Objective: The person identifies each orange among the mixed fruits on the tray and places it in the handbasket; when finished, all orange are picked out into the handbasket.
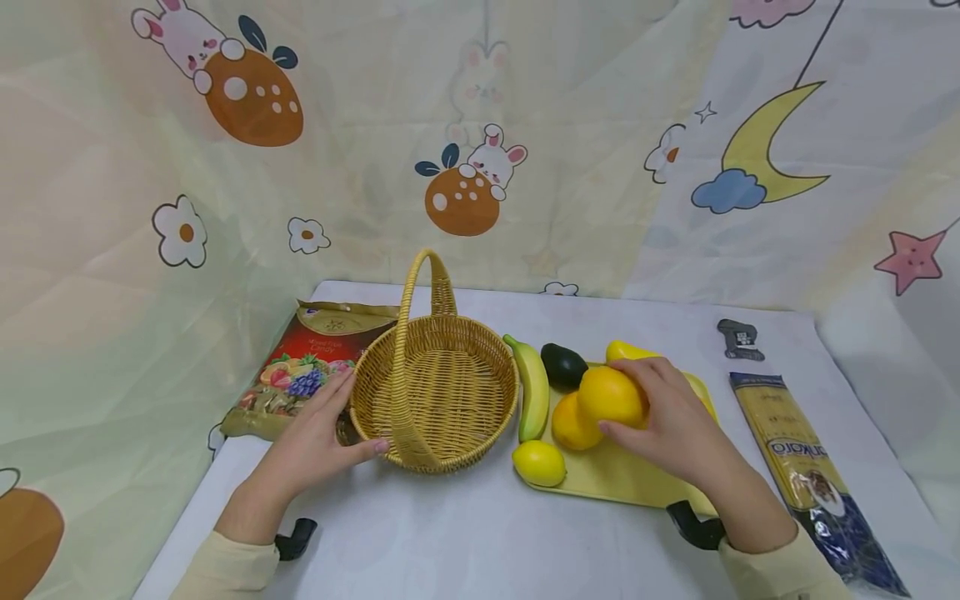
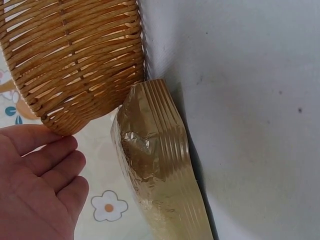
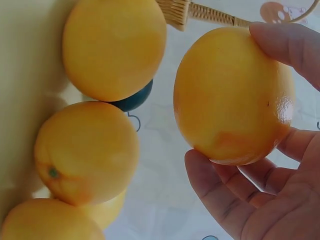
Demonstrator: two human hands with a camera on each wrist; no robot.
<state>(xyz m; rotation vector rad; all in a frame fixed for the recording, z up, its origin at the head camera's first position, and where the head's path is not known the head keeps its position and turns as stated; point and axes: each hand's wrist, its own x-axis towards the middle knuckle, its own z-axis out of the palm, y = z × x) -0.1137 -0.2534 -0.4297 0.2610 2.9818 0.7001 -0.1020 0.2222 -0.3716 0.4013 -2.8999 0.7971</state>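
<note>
Orange (image 1: 611, 396) is grasped at basket's (image 1: 457, 392) 3 o'clock by right hand's (image 1: 663, 408) curled fingers, presumably against slipping; basket's 8 o'clock side is touched by left hand's (image 1: 318, 433) loose fingers, apparently for steadying.

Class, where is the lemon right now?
In the head view, the lemon sits right of the basket, at the near left corner of the tray, below the banana.
</note>
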